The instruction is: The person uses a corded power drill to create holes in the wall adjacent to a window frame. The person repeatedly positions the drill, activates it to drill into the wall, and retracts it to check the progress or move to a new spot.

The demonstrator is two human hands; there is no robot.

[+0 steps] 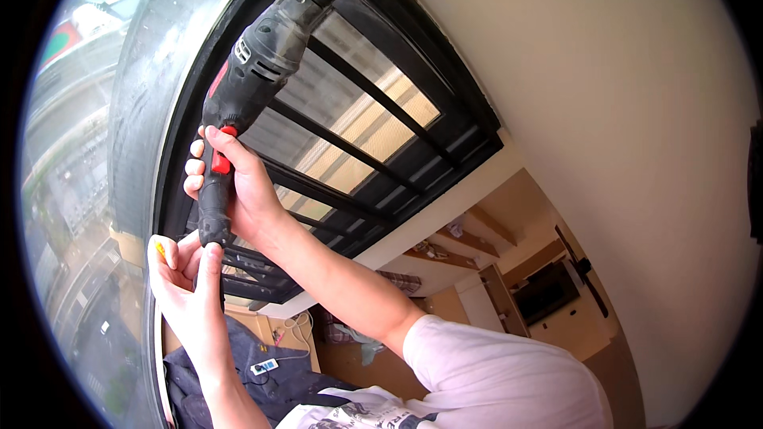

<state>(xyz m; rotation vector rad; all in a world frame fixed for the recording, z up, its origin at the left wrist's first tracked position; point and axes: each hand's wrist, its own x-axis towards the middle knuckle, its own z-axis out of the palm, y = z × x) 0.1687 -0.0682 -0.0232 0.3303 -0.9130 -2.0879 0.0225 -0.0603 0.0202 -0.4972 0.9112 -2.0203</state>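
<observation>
A black power drill [258, 63] with red trim and a dusty grey front is raised beside the window, its chuck end pointing up and right. My right hand [250, 191] wraps round its handle, the thumb next to the red trigger [221, 160]. At the bottom of the handle, my left hand [187, 278] is closed, its thumb and fingers pinching the handle's end where the cord comes out. A small yellow piece [161, 251], too small to name, shows at the left hand's bent fingers.
Black window bars [369, 87] run behind the drill, with glass [79, 191] at the left. A plain pale wall [588, 111] fills the right. Below are dark cloth [278, 385] and a white power strip [264, 366]; shelves [453, 250] and a dark screen [547, 299] stand farther off.
</observation>
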